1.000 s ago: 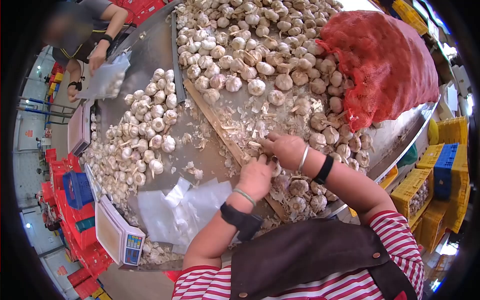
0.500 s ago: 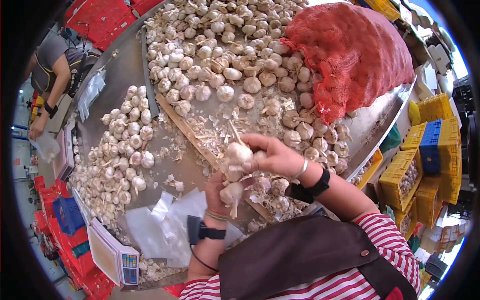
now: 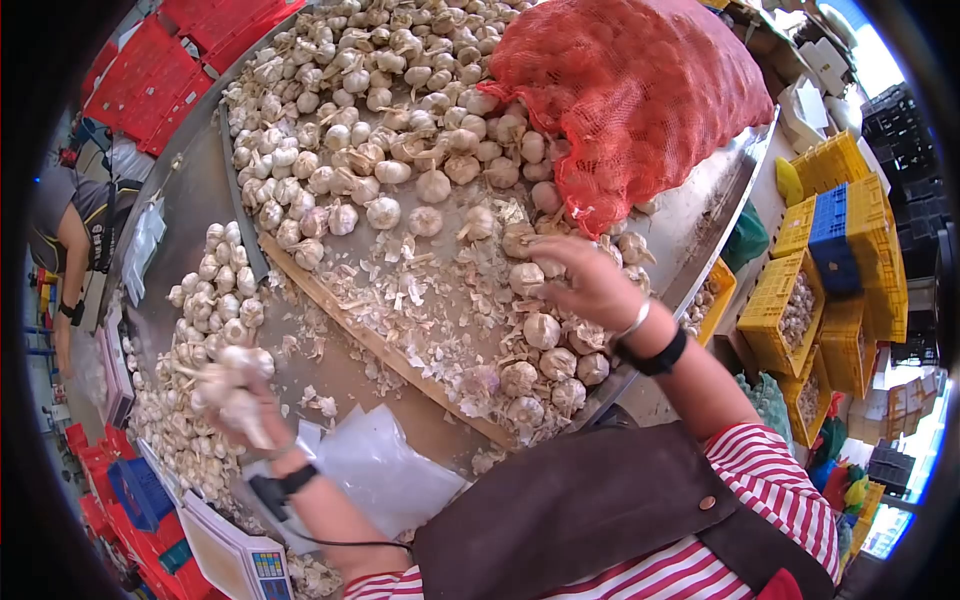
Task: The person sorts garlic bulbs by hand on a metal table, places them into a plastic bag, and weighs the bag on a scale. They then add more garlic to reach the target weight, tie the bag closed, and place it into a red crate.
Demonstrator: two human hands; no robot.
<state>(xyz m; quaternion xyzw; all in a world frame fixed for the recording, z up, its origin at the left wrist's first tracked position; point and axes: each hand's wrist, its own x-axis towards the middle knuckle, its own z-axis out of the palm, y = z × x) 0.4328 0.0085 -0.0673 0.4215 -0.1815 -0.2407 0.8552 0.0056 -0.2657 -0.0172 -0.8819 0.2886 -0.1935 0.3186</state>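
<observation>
My left hand (image 3: 262,412) is closed round several garlic bulbs (image 3: 228,385), somewhat blurred, over the garlic heap (image 3: 190,400) at the left of the metal table. On the right, my right hand (image 3: 585,283) has its fingers apart and reaches over loose garlic bulbs (image 3: 542,330) in front of the red mesh sack (image 3: 640,100). Nothing shows in its grasp; its fingertips are close to a bulb. Between the hands, a wooden strip (image 3: 370,340) crosses the table among scattered garlic skins (image 3: 405,285).
Clear plastic bags (image 3: 375,470) lie near my left forearm, beside a scale (image 3: 225,545). A large garlic pile (image 3: 380,60) covers the back. Yellow crates (image 3: 775,310) stand at the right. Another person's arm (image 3: 73,255) shows at the far left.
My hands have separated. The left moved left with the bulbs in it; the right let go and moved right, its fingers now apart. The whole view has shifted slightly.
</observation>
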